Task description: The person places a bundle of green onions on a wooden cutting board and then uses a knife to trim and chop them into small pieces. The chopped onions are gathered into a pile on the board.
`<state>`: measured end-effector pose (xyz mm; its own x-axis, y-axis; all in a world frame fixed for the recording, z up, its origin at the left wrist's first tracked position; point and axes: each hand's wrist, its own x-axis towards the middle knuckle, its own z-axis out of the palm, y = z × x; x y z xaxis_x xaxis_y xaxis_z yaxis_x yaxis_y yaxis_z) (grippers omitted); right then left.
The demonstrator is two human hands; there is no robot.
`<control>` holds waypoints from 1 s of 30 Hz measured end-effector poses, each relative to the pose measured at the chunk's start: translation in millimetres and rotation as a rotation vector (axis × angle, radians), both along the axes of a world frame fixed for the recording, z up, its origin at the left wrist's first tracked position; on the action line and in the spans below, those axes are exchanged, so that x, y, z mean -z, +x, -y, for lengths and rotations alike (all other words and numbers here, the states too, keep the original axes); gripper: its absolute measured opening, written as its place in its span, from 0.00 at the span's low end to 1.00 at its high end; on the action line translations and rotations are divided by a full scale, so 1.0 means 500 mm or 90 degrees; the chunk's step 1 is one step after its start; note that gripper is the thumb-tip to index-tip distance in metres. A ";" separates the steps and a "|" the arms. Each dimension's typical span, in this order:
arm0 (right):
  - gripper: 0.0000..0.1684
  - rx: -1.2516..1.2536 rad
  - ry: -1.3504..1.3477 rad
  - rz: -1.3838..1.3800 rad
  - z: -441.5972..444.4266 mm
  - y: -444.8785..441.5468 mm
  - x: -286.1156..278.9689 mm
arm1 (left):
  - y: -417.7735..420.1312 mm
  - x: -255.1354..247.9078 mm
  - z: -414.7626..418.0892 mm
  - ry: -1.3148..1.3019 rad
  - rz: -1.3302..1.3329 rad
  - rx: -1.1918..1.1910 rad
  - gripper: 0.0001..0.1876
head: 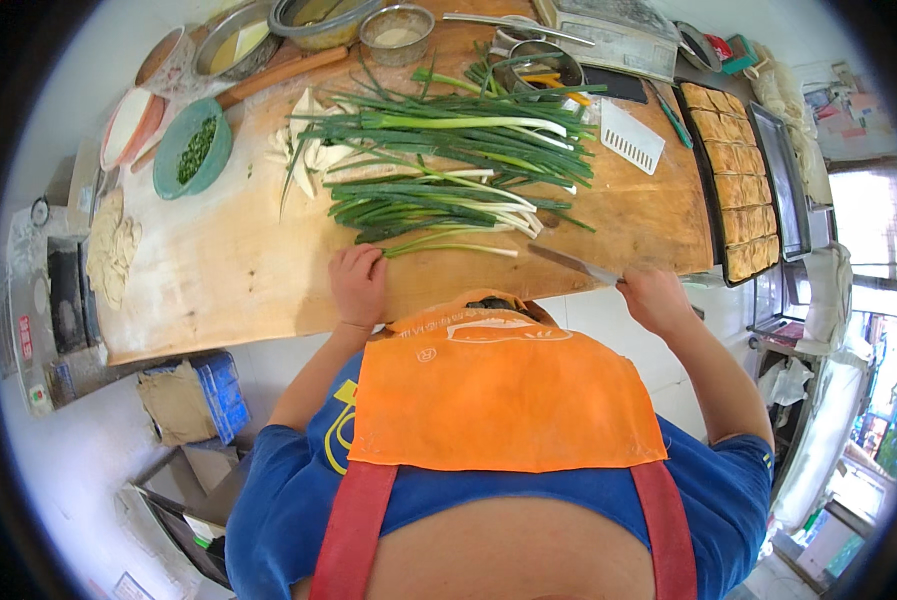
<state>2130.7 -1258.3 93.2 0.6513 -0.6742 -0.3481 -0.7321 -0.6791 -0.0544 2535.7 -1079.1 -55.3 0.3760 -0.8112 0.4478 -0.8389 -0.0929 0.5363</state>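
Note:
My left hand (359, 282) rests at the table's near edge, its fingers closed on the green end of a spring onion (456, 246). The white end of that stalk points right. In my right hand (654, 298) is the handle of a knife (568, 260), its blade angled left towards the white root ends. The blade is apart from the stalks. Just beyond lies a smaller bunch of spring onions (426, 208), and behind it a larger pile (463, 135). Whitish peeled strips (324, 154) lie by the green tips.
A green bowl of chopped greens (191, 150) stands left, near a piece of dough (110, 247) and a rolling pin (283, 77). A slotted scraper (632, 136) and a green-handled knife (671, 116) lie right, beside a tray of baked pastry (733, 180). Metal bowls (397, 34) line the back.

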 end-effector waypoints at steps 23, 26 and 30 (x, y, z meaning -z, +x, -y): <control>0.16 0.310 0.020 0.409 -0.138 -0.029 0.154 | -0.057 -0.092 0.189 0.131 0.276 0.382 0.03; 0.15 0.232 0.031 0.398 -0.138 -0.012 0.148 | -0.028 -0.079 0.219 0.071 0.104 0.238 0.01; 0.14 0.070 0.072 0.299 -0.114 0.041 0.142 | 0.046 -0.055 0.278 0.278 0.047 0.090 0.02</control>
<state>2151.3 -1201.4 22.3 0.6827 -0.7226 -0.1083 -0.6774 -0.5703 -0.4646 2558.5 -1218.3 -27.8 0.2284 -0.9707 0.0746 -0.8940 -0.1788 0.4108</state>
